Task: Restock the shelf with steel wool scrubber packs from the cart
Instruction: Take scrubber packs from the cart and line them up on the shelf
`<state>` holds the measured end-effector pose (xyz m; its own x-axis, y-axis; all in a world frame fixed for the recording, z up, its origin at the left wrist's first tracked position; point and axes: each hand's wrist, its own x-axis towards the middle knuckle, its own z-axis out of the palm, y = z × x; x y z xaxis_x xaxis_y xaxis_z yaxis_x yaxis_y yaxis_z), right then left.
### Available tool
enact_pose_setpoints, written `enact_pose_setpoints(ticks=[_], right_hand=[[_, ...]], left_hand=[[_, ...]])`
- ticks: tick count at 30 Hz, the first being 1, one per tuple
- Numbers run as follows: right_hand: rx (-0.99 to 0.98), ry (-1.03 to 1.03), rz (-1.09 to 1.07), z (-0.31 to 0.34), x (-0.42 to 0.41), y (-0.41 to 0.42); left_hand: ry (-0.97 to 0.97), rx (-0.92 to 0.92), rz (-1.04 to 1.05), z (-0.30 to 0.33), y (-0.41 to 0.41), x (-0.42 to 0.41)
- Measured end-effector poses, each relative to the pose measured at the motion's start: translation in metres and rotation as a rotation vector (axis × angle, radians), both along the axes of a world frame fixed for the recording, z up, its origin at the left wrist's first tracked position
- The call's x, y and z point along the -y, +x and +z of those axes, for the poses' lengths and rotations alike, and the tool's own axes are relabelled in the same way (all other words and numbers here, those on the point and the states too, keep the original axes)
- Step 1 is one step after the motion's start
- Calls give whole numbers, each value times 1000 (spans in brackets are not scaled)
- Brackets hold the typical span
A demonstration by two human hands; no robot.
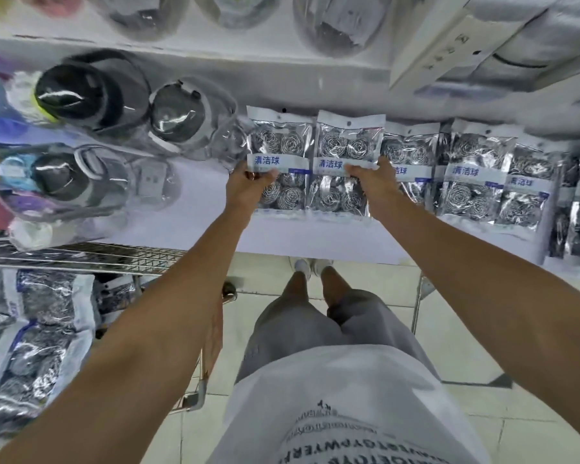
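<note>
Both arms reach up to the white shelf (282, 239) at frame centre. Left hand (245, 187) grips a steel wool pack (278, 162) at its label band, fingers curled over the front. Right hand (370, 180) grips a second pack (347, 162) the same way, fingertips pinching the label strip. The two packs stand upright, side by side and touching, just right of centre (whether their bottom edges sit on the shelf or are still held clear, cannot tell).

To the right of them, a row of shelved packs (469, 175) runs toward the right edge, overlapping each other; the nearest is partly behind the right hand.

Left half of the shelf: bagged dark round items (178, 112), blurred.

Lower left of frame: the wire cart (98, 257) with more scrubber packs (34, 333) lying flat in it.

Bottom centre: person's grey shorts, white printed shirt, white shoes on a tiled floor (466, 346).
</note>
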<state>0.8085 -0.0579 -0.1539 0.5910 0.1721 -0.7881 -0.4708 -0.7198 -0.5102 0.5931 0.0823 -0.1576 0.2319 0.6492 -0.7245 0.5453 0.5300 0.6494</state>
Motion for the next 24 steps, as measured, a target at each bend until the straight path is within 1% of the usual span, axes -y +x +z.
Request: enact_pose_setpoints(ticks=[5,11,14,16,20,24], right_hand=[[48,-14,77,3,1,-1],[94,32,202,24,19,-5],[238,-39,405,46,34,-12],[309,-25,567,63,45,-19],[442,22,875,100,60,-41],[576,83,1311,128,69,-65]], left_hand=[[120,-67,-135,1,-2,-3],[178,-50,-138,11,-12,9],[215,-90,-161,30,-25,22],[246,-155,-207,47,-36,32],[414,-329,-349,80,-64,59],[534,-404,-367,113,-101,95]])
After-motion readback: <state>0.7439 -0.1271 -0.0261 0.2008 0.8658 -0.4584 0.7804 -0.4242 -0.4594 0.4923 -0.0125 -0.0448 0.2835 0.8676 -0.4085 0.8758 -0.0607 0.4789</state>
